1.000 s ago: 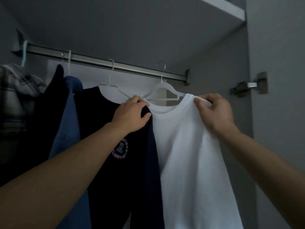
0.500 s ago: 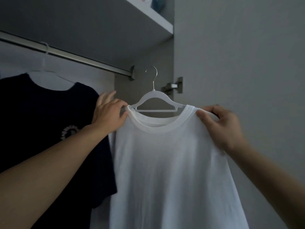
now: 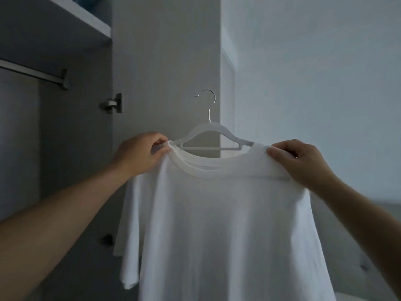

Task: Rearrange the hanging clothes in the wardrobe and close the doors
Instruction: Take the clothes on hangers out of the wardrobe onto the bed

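we've got the white t-shirt (image 3: 217, 224) up in front of us, on its white hanger (image 3: 209, 135), both held clear of the wardrobe. our left hand (image 3: 138, 155) pinches the shirt's left shoulder right by the collar, thumb & fingers clamped on the fabric where the hanger arm ends. our right hand (image 3: 301, 161) grips the other shoulder the same way, fingers curled over the top seam. both hands are closed on the shirt, w/ the hanger arms tucked inside the shoulders.

the hanger's metal hook (image 3: 208, 101) sticks straight up, free in the air, touching nothing. it's well apart from the rail (image 3: 32, 72), which runs along the upper left inside the wardrobe & ends at a bracket. the stretch of rail we see is bare.

the shirt hangs flat & front-on, one short sleeve drooping at lower left. behind it stands the open wardrobe door (image 3: 167, 61), edge-on-ish, w/ a metal hinge (image 3: 112, 103) on its inner side. a shelf (image 3: 86, 18) sits above the rail. to the right, a pale wall (image 3: 314, 72). lighting's dim, so finer details are hard to make out.
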